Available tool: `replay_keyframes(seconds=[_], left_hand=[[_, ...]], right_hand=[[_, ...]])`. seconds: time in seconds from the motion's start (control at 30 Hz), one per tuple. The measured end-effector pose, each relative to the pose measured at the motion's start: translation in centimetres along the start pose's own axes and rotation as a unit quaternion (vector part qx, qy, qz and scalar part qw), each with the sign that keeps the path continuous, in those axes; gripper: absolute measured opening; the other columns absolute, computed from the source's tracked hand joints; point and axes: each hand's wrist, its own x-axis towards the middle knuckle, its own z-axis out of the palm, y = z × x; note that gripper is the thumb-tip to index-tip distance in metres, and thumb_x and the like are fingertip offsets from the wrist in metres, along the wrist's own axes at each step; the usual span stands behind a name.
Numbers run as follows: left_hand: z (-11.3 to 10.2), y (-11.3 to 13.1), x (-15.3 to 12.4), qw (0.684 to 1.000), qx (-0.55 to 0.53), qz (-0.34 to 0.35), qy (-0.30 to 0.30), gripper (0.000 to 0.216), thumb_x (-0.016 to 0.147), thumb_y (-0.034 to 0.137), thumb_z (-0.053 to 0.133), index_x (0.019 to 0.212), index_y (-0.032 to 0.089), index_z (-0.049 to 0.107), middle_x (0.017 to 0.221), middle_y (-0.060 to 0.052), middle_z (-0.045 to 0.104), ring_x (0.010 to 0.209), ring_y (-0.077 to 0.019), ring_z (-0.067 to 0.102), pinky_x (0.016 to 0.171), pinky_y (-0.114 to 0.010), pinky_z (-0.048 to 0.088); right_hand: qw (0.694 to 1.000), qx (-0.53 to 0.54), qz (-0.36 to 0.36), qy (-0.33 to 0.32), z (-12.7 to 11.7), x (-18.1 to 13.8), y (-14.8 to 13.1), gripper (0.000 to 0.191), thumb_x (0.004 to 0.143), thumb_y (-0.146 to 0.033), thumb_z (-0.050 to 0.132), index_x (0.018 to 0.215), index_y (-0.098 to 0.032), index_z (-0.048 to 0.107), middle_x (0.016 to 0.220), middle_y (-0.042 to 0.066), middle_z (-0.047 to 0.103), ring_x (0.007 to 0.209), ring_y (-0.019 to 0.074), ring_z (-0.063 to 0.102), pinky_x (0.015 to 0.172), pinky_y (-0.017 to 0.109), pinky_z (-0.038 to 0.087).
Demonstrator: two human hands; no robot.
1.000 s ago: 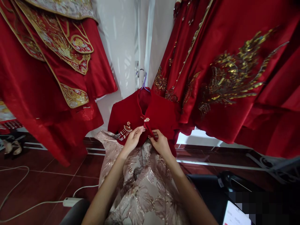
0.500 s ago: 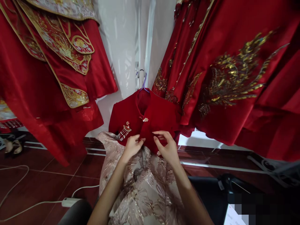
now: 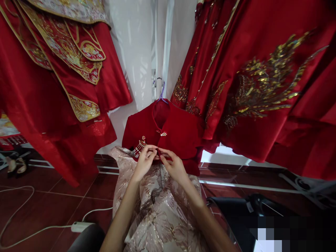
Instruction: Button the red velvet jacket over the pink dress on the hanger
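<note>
A short red jacket (image 3: 181, 129) with a stand collar hangs on a purple hanger (image 3: 162, 94) in front of me. At its collar sits a jewelled clasp (image 3: 163, 133), and a tasselled brooch (image 3: 139, 145) is on its left side as I see it. My left hand (image 3: 146, 159) pinches the front edge of the jacket near the lower hem. Close against it, my right hand (image 3: 173, 166) also has its fingertips closed on that edge. Whatever small part lies between the fingertips is hidden. Below both wrists spreads a pale pink dress (image 3: 162, 217) with a shiny floral pattern.
Red embroidered gowns hang at left (image 3: 52, 105) and right (image 3: 252, 133). A white rack pole (image 3: 166, 42) stands behind the jacket. A power strip (image 3: 80, 226) with a white cable lies on the tiled floor, and black shoes (image 3: 17, 166) stand far left.
My right hand has moved left and closed on the jacket's front edge beside my left hand. The left fingers have risen slightly, and the lower right of the jacket hangs flatter.
</note>
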Motion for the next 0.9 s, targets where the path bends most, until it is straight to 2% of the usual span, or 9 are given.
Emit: replay_keyframes(seconds=[0.1,0.2,0.27,0.33,0.43,0.53,0.73,0.9], left_hand=[[-0.1,-1.4,0.1,0.998,-0.004,-0.046,0.032,0.021,0.078,0.032,0.055,0.092,0.018,0.052,0.094,-0.005,0.058,0.076,-0.0136,0.061,0.067,-0.032,0.056],[-0.2,-2.3,0.2,0.998,0.002,-0.070,0.001,0.018,0.076,0.029,0.055,0.089,0.017,0.054,0.092,-0.005,0.059,0.081,-0.0156,0.061,0.069,-0.033,0.055],[-0.4,-2.4,0.2,0.998,0.008,-0.066,-0.023,0.015,0.076,0.025,0.054,0.088,0.016,0.057,0.089,-0.005,0.061,0.081,-0.0154,0.062,0.072,-0.033,0.055],[-0.5,-2.2,0.3,0.998,0.028,-0.051,-0.022,0.015,0.076,0.022,0.053,0.088,0.015,0.058,0.086,-0.005,0.062,0.077,-0.0147,0.062,0.070,-0.031,0.054],[-0.6,-1.8,0.4,0.995,0.099,-0.006,0.014,0.013,0.074,0.016,0.054,0.086,0.015,0.058,0.086,-0.005,0.063,0.077,-0.0139,0.062,0.072,-0.029,0.051],[-0.6,-1.7,0.6,0.983,0.172,0.028,0.059,0.014,0.072,0.015,0.056,0.086,0.015,0.059,0.085,-0.005,0.063,0.078,-0.0136,0.060,0.072,-0.027,0.048],[-1.0,-2.6,0.7,0.977,0.183,0.059,0.088,0.020,0.074,0.025,0.059,0.092,0.017,0.056,0.089,-0.004,0.060,0.077,-0.0136,0.057,0.069,-0.026,0.046],[-2.5,-3.7,2.2,0.951,0.226,0.103,0.186,0.039,0.069,0.028,0.066,0.102,0.018,0.049,0.105,-0.008,0.054,0.091,-0.0165,0.056,0.077,-0.031,0.047]], right_hand=[[0.999,0.035,0.024,-0.006,0.0,0.0,0.6,0.034,0.078,-0.027,0.056,0.111,-0.022,0.057,0.101,0.007,0.062,0.090,0.0157,0.062,0.077,0.031,0.055],[0.999,0.027,0.039,0.010,0.1,-0.1,1.3,0.039,0.071,-0.027,0.063,0.109,-0.021,0.055,0.099,0.007,0.060,0.086,0.0157,0.062,0.074,0.031,0.055],[0.998,0.011,0.047,0.027,0.2,-0.1,1.6,0.041,0.069,-0.027,0.066,0.108,-0.020,0.054,0.100,0.008,0.060,0.087,0.0162,0.061,0.075,0.032,0.055],[0.998,0.014,0.054,0.024,0.3,-0.1,1.8,0.041,0.070,-0.028,0.065,0.108,-0.020,0.053,0.100,0.008,0.061,0.087,0.0160,0.061,0.077,0.033,0.054],[0.998,0.039,0.059,-0.003,0.4,-0.1,1.6,0.039,0.071,-0.028,0.064,0.107,-0.020,0.052,0.096,0.006,0.062,0.083,0.0149,0.062,0.075,0.031,0.054],[0.998,0.048,0.051,-0.003,0.5,-0.1,1.2,0.037,0.070,-0.028,0.065,0.104,-0.019,0.052,0.091,0.005,0.062,0.079,0.0139,0.062,0.073,0.029,0.053],[0.998,0.050,0.042,0.005,0.5,0.1,0.6,0.038,0.068,-0.034,0.068,0.100,-0.019,0.054,0.084,0.003,0.062,0.073,0.0131,0.061,0.068,0.027,0.053],[0.999,-0.009,0.040,0.013,0.1,0.9,0.6,0.033,0.067,-0.036,0.068,0.093,-0.017,0.061,0.075,0.003,0.063,0.068,0.0139,0.061,0.067,0.027,0.052]])
